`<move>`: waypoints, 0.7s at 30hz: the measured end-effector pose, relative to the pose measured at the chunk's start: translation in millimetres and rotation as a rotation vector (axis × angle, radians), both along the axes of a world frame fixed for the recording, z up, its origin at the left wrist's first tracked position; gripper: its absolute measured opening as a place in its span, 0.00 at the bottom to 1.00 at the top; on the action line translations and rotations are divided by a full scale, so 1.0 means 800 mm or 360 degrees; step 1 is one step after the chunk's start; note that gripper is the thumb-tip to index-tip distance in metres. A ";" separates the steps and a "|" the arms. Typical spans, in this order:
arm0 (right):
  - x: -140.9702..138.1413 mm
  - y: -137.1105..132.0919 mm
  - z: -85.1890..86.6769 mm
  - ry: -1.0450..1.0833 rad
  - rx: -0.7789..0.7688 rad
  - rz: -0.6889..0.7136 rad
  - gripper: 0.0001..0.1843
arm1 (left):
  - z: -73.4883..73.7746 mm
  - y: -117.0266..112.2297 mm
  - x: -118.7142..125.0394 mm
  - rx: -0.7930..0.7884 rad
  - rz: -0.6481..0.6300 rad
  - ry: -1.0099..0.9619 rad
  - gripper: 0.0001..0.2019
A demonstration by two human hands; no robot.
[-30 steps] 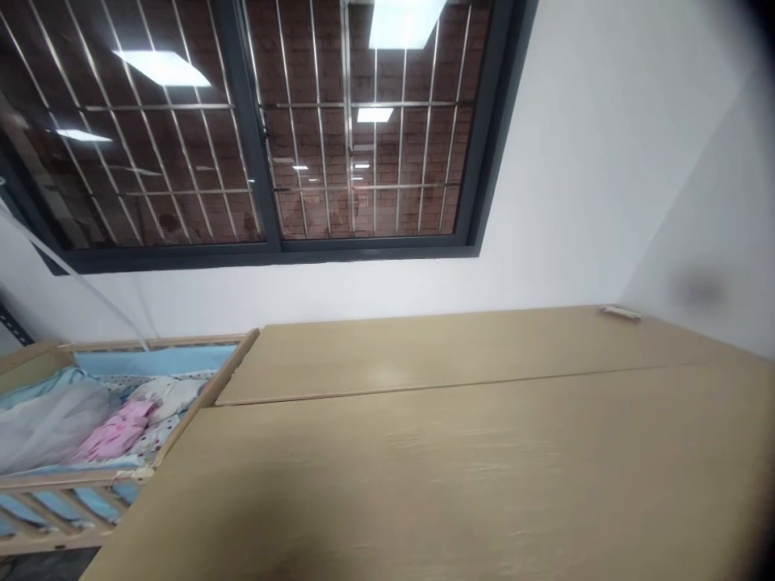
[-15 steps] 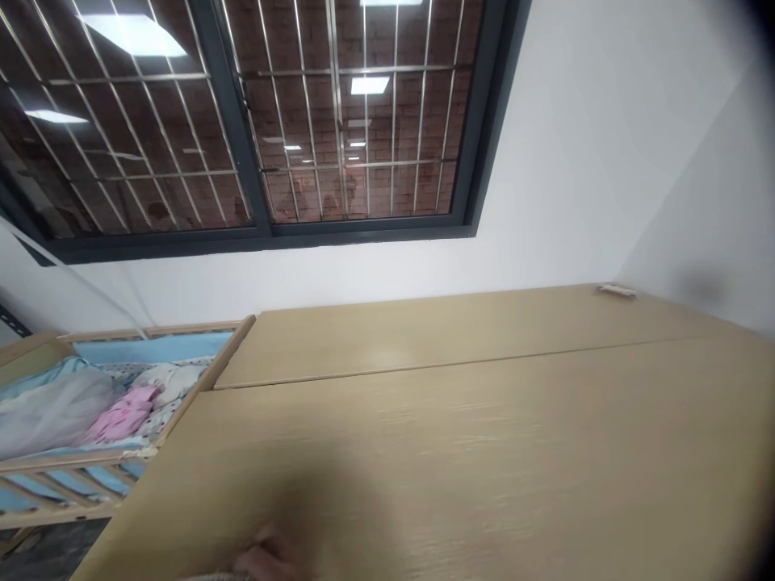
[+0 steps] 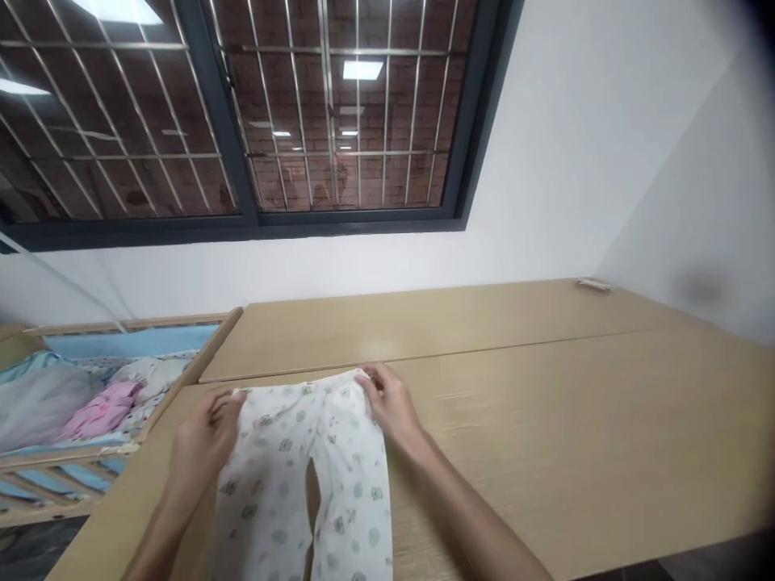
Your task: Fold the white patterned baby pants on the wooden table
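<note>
A small pair of white baby trousers (image 3: 303, 476) with a pale printed pattern lies flat on the light wooden table (image 3: 545, 420), waistband away from me and legs toward me. My left hand (image 3: 203, 440) pinches the left corner of the waistband. The right corner is gripped by my right hand (image 3: 391, 407). Both hands rest low on the table surface.
A wooden cot (image 3: 90, 403) stands against the table's left side, holding pink, white and grey cloth on blue bedding. A barred window (image 3: 242, 121) fills the white wall behind. A small flat object (image 3: 593, 283) lies at the table's far right corner.
Both hands have come into view with the trousers and spread them on the table, where only bare wood showed before. The view has tilted downward slightly.
</note>
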State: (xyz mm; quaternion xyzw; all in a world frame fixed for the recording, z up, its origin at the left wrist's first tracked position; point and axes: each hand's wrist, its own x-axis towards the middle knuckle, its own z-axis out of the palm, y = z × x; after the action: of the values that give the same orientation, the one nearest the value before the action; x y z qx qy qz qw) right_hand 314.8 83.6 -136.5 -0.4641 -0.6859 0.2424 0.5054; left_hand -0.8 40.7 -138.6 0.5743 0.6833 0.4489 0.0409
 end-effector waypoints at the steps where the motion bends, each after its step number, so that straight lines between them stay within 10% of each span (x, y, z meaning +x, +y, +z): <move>1: 0.006 0.018 -0.010 -0.0087 -0.0029 -0.0011 0.11 | -0.011 0.023 0.008 -0.0045 -0.0165 -0.0046 0.23; 10: 0.015 0.138 -0.095 -0.0988 -0.0203 -0.0314 0.08 | -0.097 0.170 0.048 -0.0321 -0.0313 0.0198 0.11; 21: 0.008 0.197 -0.127 -0.1408 -0.0193 -0.0349 0.13 | -0.121 0.213 0.065 -0.0556 -0.0164 0.0476 0.14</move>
State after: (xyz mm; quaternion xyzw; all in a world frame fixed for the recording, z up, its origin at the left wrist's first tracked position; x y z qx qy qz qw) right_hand 321.3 241.4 -238.1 -0.6215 -0.7672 0.0059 0.1586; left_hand 51.3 211.3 -235.8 0.6528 0.7188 0.2311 0.0610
